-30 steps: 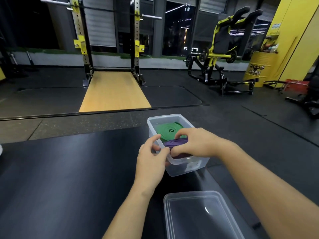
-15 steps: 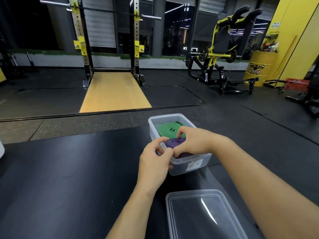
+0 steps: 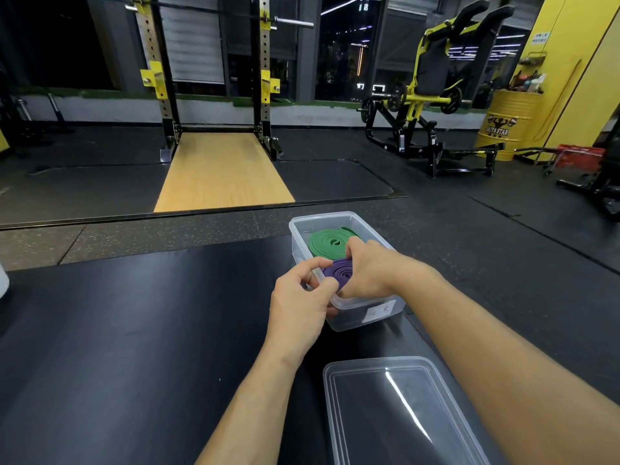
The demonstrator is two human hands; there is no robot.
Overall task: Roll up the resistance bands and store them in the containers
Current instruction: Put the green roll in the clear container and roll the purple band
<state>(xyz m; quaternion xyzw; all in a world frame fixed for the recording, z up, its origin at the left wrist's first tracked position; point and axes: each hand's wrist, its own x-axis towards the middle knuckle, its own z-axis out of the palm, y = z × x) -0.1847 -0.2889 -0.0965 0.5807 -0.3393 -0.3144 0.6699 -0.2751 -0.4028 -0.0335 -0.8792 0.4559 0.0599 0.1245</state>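
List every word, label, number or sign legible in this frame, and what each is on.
"SAIYA STAR", as best it reads: yellow metal drum, far right.
White sticker on the clear plastic container: marks too small to read.
Pale sign on the yellow wall: too blurred to read.

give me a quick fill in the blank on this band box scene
The clear container holds ____ rolled bands.
The left hand and right hand both grip the purple band ____ the container.
The green band lies at the container's ____ end.
Missing: two; inside; far
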